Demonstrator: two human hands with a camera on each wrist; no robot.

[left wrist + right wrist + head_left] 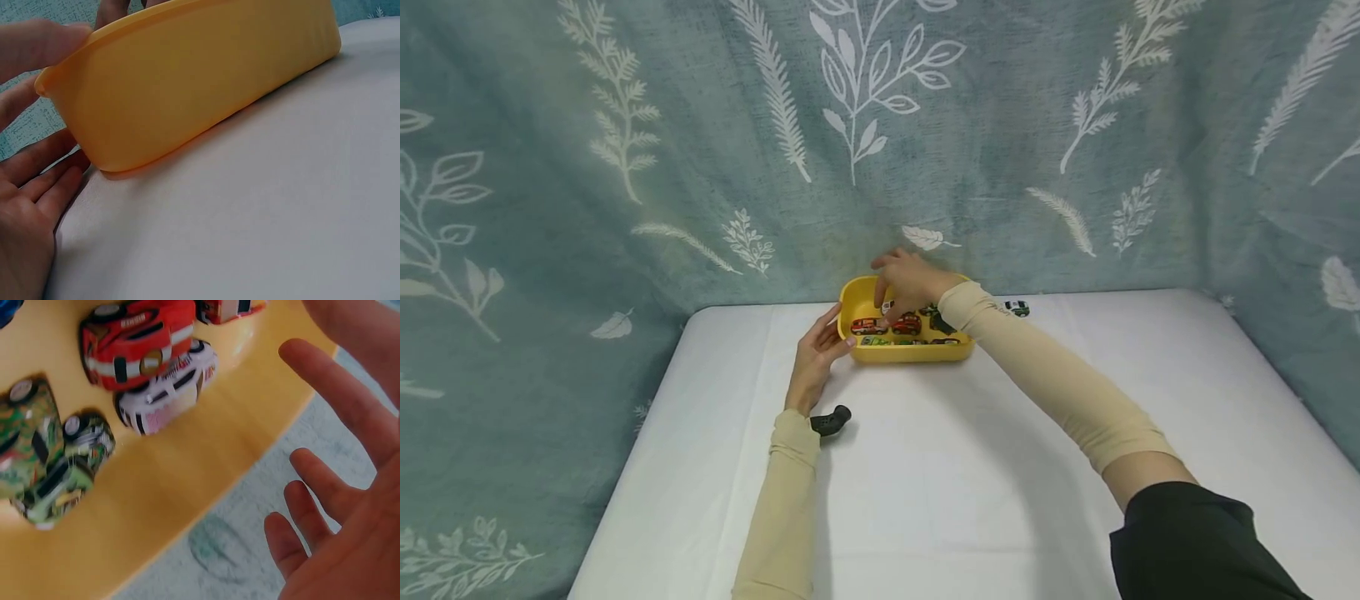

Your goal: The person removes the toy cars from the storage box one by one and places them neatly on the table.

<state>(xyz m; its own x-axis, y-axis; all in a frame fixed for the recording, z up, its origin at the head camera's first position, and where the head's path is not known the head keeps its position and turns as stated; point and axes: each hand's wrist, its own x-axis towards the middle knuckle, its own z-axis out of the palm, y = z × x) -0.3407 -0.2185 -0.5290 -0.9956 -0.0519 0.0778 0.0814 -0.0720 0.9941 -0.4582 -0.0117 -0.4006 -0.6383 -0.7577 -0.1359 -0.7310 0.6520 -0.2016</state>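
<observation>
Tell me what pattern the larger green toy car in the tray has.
The larger green toy car has mottled camouflage, clearest in the right wrist view.

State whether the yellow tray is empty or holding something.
Holding something: the tray has toy cars inside, red, white and camouflage ones among them in the right wrist view.

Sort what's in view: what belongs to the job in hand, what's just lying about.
Belongs, apparently:
yellow bin, held by the left hand
toy cars inside, below the right hand

Lying about or backdrop, likely:
toy car outside the bin
leaf-patterned curtain
</observation>
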